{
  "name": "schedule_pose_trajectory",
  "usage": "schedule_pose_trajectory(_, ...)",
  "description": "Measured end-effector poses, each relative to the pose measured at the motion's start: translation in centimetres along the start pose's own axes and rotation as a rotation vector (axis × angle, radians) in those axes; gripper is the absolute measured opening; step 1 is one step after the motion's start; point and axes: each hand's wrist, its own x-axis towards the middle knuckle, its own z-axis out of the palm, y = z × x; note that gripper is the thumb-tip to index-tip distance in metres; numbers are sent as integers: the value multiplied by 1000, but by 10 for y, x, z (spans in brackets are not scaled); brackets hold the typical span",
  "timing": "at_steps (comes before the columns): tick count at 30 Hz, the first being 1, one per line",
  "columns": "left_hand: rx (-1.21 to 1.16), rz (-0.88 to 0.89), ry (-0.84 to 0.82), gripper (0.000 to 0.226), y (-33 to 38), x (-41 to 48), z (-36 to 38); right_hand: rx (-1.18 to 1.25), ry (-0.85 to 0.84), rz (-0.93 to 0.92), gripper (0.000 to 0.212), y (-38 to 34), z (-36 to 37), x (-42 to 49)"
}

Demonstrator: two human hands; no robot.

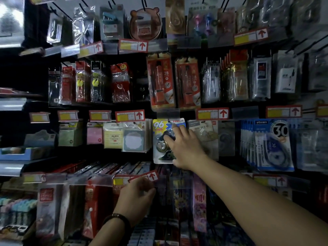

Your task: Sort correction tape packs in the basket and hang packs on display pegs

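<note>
The correction tape pack [160, 128], a yellow and blue card printed with a large "96", hangs at the middle of the display wall, in the third row of pegs from the top, just under a clear label holder [168, 113]. The right hand [184, 146] holds it from the front: the fingers lie spread over the blister, one reaching up to the card's top edge, and the thumb hooks at the lower right corner. The card's top sits at the peg, but whether the hole is on the peg is hidden by the label holder. Just right of it, partly behind the hand, hangs a beige pack [206, 134], and further right a row of blue packs [273, 144] marked "30". To the left hang sticky note packs [131, 139] in pale colours. Directly above are two orange packs [160, 82] marked "2B". A price label [130, 115] with a red arrow sits up and to the left of the held pack. The left hand [136, 194] is lower, at the row beneath, its fingers curled towards the shelf just below another red-arrow label [151, 175]; whether they pinch anything cannot be told in the dark. A dark bracelet [117, 219] circles that wrist.
</note>
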Motion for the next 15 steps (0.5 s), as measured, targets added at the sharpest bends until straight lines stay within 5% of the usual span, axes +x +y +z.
schedule_pose_trajectory(8, 38, -40, -119, 5, -4, -30, -1, 260, 33, 30, 53, -18, 11, -33)
schedule_pose_trajectory(15, 73, -73, -293, 7, -47, -107, 34, 533, 250, -29, 30, -65, 41, -152)
